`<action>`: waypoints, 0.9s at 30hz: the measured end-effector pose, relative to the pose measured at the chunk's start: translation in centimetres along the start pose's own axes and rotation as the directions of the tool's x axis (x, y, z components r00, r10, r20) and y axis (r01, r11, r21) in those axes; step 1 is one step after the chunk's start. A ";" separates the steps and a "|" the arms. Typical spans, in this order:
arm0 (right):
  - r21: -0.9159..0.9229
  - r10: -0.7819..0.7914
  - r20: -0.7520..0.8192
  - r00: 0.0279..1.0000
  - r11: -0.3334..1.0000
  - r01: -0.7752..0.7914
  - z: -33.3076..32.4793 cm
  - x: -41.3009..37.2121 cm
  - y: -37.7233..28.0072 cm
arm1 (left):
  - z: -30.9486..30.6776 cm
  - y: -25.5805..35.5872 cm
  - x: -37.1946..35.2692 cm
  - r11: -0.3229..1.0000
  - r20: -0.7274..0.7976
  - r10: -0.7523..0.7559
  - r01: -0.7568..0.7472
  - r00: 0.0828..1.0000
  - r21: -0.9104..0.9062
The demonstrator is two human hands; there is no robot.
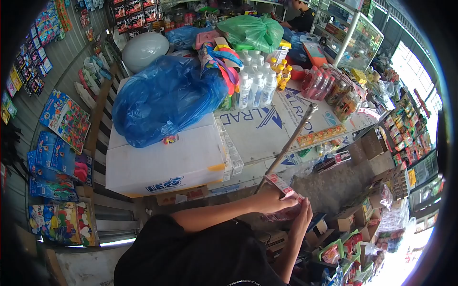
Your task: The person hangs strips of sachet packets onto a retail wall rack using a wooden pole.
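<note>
Below the table's front edge, my left hand [273, 200] is closed on a red and white packet [279, 185]. My right hand [304, 210] is closed at the packet's right side, with its fingers near a clear and reddish plastic part [281, 216]. A long wooden stick [286, 148] slants up from beside my left hand across the table edge, its tip wrapped in something shiny. Whether my left hand also touches the stick cannot be made out.
A white box [162, 164] bears a blue plastic bag [162, 100]. Bottles [256, 86] stand on the table [248, 128]. Cartons and baskets [331, 252] crowd the lower right. A person [301, 21] is at the far back.
</note>
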State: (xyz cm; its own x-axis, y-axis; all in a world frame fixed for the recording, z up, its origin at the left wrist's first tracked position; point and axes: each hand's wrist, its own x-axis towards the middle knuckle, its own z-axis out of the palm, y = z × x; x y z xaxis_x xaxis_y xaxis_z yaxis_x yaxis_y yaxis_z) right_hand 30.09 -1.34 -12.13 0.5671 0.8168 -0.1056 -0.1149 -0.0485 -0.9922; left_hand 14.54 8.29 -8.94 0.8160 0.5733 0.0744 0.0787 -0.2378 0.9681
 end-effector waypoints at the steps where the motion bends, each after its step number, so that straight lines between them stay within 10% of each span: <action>1: 0.000 0.004 -0.001 1.000 1.000 -0.004 0.4 -0.1 0.1 | 0.2 0.0 0.1 1.000 0.002 -0.003 0.003 1.000 -0.002; 3: -0.042 -0.192 -0.059 0.980 0.981 0.190 1.3 -0.5 0.2 | 1.0 -0.1 0.5 0.998 -0.035 0.031 -0.030 0.999 0.047; 8: 0.253 0.086 0.000 0.996 0.964 -0.083 -1.2 0.0 -0.7 | -0.6 -0.1 1.8 0.991 -0.014 -0.047 0.045 0.999 -0.127; 9: 0.284 0.064 -0.075 0.995 0.958 -0.040 -1.3 0.3 -0.2 | -1.3 1.3 2.0 0.887 0.055 -0.202 0.207 0.978 -0.412; 12: 0.262 0.127 -0.089 0.988 0.960 -0.100 -1.8 0.2 -1.9 | -3.4 1.2 3.7 0.778 -0.029 -0.023 0.000 0.999 -0.628; 18: 0.264 0.043 -0.041 0.998 0.964 -0.030 -1.6 -0.2 -4.7 | -5.5 2.8 6.2 0.935 -0.120 0.056 -0.094 0.991 -0.343; 20: 0.293 0.052 -0.004 0.999 0.955 -0.049 -2.0 -0.4 -5.3 | -5.3 2.4 6.5 0.959 -0.231 0.285 -0.277 0.930 0.067; 24: 0.278 0.048 -0.063 0.997 0.960 -0.029 -2.2 -0.6 -5.8 | -3.4 3.1 7.2 0.927 -0.422 0.370 -0.361 0.827 0.105; 27: 0.244 0.012 -0.036 0.999 0.970 -0.003 -2.7 -0.7 -6.5 | -3.9 4.9 6.5 0.980 -0.218 0.200 -0.195 0.955 0.045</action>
State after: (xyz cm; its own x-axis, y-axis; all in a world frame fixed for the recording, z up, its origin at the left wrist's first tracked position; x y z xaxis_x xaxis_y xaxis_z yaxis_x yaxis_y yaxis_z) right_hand 32.65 -3.19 -5.75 0.5950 0.7947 -0.1200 -0.3121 0.0909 -0.9457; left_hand 17.98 13.85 -2.82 0.6705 0.6709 0.3167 -0.0564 -0.3796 0.9234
